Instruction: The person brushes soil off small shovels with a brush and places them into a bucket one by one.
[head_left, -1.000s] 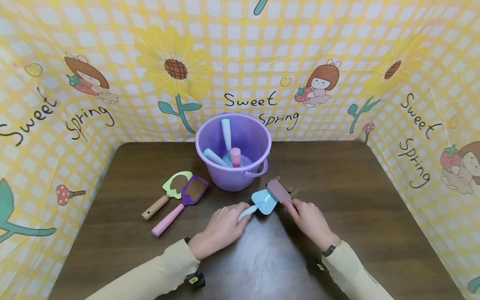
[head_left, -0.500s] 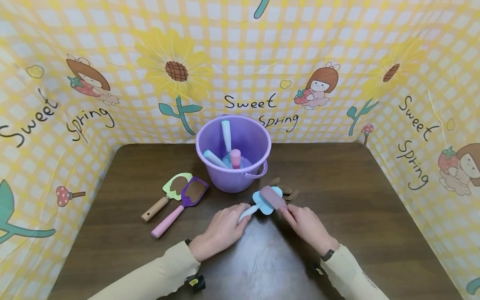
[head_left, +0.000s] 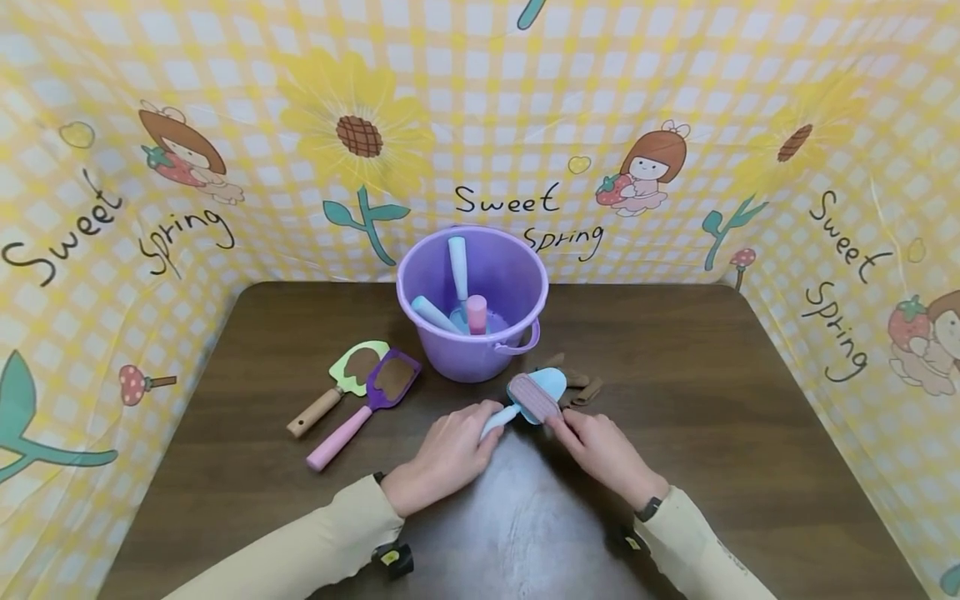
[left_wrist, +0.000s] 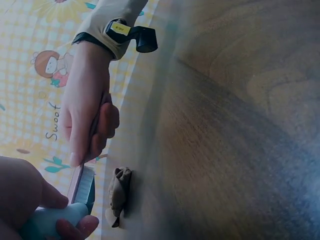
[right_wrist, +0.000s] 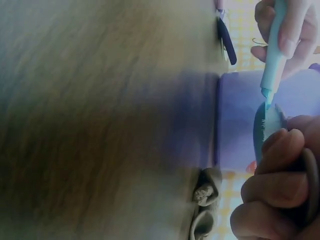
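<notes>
My left hand [head_left: 448,454] grips the handle of a light blue toy shovel [head_left: 555,382], its blade pointing away to the right. In my right hand [head_left: 609,454] is a brush with a mauve back [head_left: 534,400], laid across the blade close to its handle end. Pale bristles [left_wrist: 87,184] show under that back in the left wrist view. As the right wrist view shows, the bristles reach the inner face of the blade. Several curled brown pieces [head_left: 591,391] lie on the table just beyond the blade.
A purple bucket [head_left: 465,362] stands behind the hands, holding blue-handled and pink-handled tools. Left of it lie a green shovel with a wooden handle [head_left: 313,413] and a purple shovel with a pink handle [head_left: 339,438], both with brown patches on their blades. Patterned cloth surrounds the table.
My right hand has drawn the brush leftward over the blue blade, from its tip to near the handle, uncovering the tip. My left hand keeps its grip on the shovel almost in place.
</notes>
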